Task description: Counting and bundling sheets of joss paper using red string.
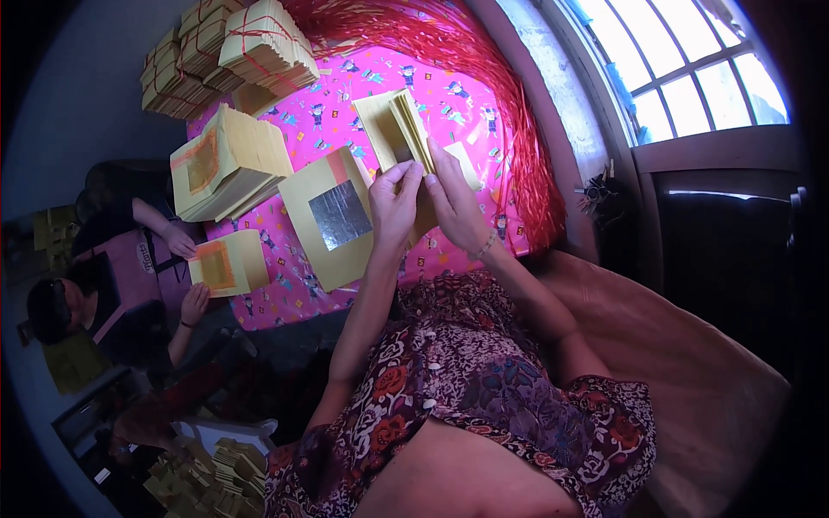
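Observation:
A small bundle of yellow joss paper [380, 121] stands on edge between my hands, its sheets partly fanned apart. My left hand [395, 205] is closed, thumb and fingers pinching the near end of the bundle. My right hand [456, 203] presses along the bundle's right side with its fingers nearly straight. Just left of my left wrist, a larger yellow sheet with a silver foil square [338, 216] lies on the pink patterned tablecloth [324, 298]. Part of another yellow sheet [464, 164] shows behind my right fingers.
A tall stack of yellow paper [237, 164] stands at left, with red-tied bundles [268, 47] behind it. Red plastic strands [518, 129] run along the far and right table edges. On the left, a co-worker [129, 276] holds yellow sheets with an orange square [216, 266].

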A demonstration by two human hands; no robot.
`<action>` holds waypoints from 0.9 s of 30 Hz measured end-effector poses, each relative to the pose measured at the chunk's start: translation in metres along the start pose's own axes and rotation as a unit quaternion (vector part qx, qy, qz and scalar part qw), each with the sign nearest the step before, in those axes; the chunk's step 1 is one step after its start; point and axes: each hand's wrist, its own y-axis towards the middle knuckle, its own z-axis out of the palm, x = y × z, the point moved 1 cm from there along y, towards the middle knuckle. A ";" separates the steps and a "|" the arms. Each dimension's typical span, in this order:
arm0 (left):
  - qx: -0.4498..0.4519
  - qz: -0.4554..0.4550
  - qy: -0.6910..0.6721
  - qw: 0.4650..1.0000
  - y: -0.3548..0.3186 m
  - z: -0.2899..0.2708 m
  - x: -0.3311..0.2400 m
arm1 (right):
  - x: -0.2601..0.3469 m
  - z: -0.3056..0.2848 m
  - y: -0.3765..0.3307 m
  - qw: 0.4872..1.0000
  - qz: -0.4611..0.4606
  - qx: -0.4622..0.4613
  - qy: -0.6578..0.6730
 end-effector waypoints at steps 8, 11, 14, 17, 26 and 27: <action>-0.005 -0.002 0.012 1.000 0.001 0.001 -0.002 | -0.001 -0.001 0.002 1.000 0.011 0.004 0.020; -0.004 -0.008 0.005 1.000 0.002 0.002 -0.004 | 0.002 -0.002 0.003 0.999 0.024 0.006 0.029; -0.005 -0.003 -0.006 1.000 0.002 0.001 -0.004 | 0.001 -0.001 0.004 0.999 0.024 0.009 0.040; -0.005 -0.011 0.004 1.000 0.007 0.000 -0.003 | -0.003 0.000 0.006 0.996 0.031 0.017 0.079; -0.017 -0.020 -0.013 1.000 0.019 0.004 -0.014 | -0.018 0.004 0.017 0.952 0.121 0.034 0.280; -0.018 -0.022 -0.014 1.000 0.021 0.005 -0.015 | -0.015 0.002 0.020 0.947 0.130 0.035 0.291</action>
